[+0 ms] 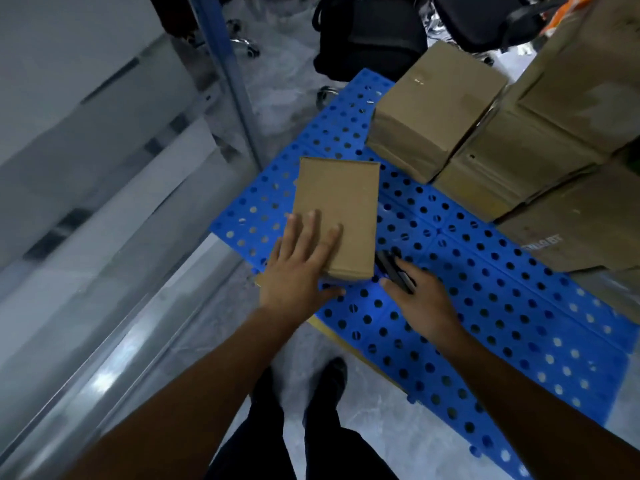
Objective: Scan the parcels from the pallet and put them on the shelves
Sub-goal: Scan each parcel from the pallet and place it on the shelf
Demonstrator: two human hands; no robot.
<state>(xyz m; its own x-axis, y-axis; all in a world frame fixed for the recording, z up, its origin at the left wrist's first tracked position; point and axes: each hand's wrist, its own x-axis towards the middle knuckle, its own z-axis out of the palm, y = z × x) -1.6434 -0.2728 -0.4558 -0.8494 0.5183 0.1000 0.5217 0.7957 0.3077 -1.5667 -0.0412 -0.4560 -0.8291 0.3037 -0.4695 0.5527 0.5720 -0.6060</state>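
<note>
From my feed, the floor (pixel 277 98) is a pale grey, mottled like polished stone or concrete. The left side is filled by shelving (pixel 104 188) with pale, glossy boards, badly smeared by blur, and a blue-grey metal upright (pixel 228 81) runs at a slant along its edge. A bright patch of light (pixel 104 379) shines on a lower board. At the top stand black office chairs: one (pixel 374 36) in the middle and another (pixel 485 19) to its right. A chrome caster base (pixel 242 43) shows behind the upright. Something orange (pixel 571 8) sits in the top right corner; I can't tell what it is.
</note>
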